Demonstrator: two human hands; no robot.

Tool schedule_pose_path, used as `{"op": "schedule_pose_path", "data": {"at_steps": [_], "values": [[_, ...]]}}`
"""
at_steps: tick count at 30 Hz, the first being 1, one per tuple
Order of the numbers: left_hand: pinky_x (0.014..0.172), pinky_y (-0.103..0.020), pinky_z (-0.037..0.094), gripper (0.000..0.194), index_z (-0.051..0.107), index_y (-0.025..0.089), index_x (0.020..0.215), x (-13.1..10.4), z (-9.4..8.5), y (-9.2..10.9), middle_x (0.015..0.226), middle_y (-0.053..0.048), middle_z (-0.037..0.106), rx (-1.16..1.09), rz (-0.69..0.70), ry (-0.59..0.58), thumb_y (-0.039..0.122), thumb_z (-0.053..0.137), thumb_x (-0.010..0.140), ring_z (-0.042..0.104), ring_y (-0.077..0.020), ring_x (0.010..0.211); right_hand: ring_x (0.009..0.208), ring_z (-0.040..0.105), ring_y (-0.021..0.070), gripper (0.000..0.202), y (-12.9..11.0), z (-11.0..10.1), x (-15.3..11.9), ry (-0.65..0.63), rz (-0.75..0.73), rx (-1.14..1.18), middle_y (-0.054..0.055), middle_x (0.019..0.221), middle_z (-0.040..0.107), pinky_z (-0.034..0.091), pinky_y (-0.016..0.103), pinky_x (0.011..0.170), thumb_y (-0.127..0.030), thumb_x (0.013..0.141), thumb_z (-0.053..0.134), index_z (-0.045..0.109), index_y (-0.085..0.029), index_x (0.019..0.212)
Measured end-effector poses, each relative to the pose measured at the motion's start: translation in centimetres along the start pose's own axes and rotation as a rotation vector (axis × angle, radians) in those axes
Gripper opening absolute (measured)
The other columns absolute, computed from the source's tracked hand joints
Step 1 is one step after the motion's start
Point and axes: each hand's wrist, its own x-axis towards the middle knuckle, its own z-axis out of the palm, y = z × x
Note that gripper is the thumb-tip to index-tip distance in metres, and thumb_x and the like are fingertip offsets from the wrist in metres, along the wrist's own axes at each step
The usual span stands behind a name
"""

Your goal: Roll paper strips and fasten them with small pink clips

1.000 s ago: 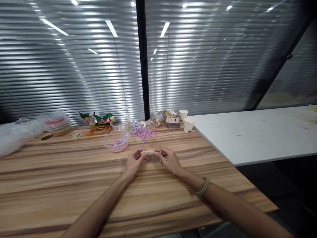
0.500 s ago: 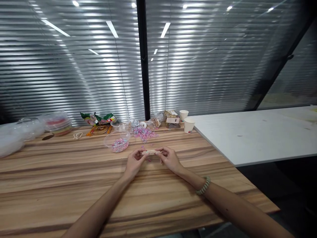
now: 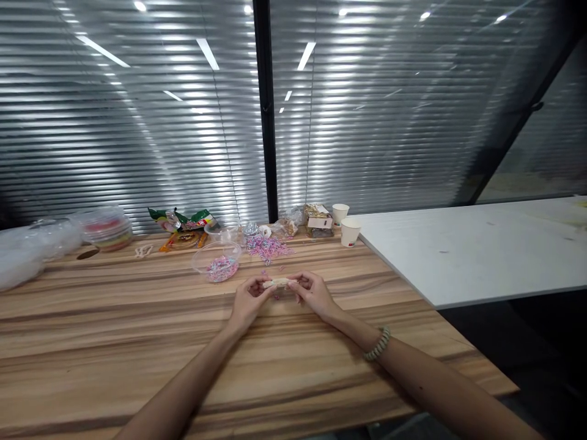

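A small, pale, elongated piece [image 3: 277, 283] is held between both hands over the wooden table [image 3: 137, 342]. My left hand [image 3: 249, 298] pinches its left end, and my right hand [image 3: 315, 294] pinches its right end. What the piece is made of is too small to tell. Small pink and purple bits lie under and just beyond my fingers. Farther off is a heap of pink and purple pieces [image 3: 267, 246]. To its left, a clear round bowl [image 3: 197, 261] contains similar pink and blue pieces.
Two paper cups [image 3: 350, 232] stand at the back beside a small box [image 3: 320, 222]. Green snack packaging [image 3: 199, 218], stacked clear containers [image 3: 107, 229] and plastic bags [image 3: 21, 260] line the back left. A white table [image 3: 477, 250] adjoins on the right.
The pale piece has tilted slightly between my fingers. Both hands keep nearly the same place and grip.
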Motion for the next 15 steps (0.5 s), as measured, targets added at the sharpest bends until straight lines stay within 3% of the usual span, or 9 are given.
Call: {"op": "schedule_pose_path", "data": {"at_steps": [8, 15], "values": [[0.066, -0.024, 0.046, 0.036, 0.054, 0.009, 0.082, 0.02, 0.10, -0.22, 0.077, -0.005, 0.061, -0.017, -0.011, -0.030, 0.029, 0.068, 0.055, 0.058, -0.0134, 0.067, 0.045, 0.040, -0.0085, 0.063, -0.47, 0.07, -0.27, 0.005, -0.010, 0.018, 0.002, 0.074, 0.055, 0.036, 0.004, 0.045, -0.060, 0.060, 0.039, 0.045, -0.012, 0.099], [0.065, -0.023, 0.044, 0.036, 0.055, 0.008, 0.084, -0.14, 0.01, 0.18, 0.075, -0.006, 0.060, 0.038, -0.012, -0.028, 0.035, 0.063, 0.062, 0.056, -0.0132, 0.067, 0.045, 0.041, -0.0086, 0.061, -0.50, 0.07, -0.24, 0.006, 0.001, 0.011, 0.002, 0.079, 0.056, 0.035, 0.004, 0.045, -0.061, 0.059, 0.039, 0.045, -0.014, 0.099]]}}
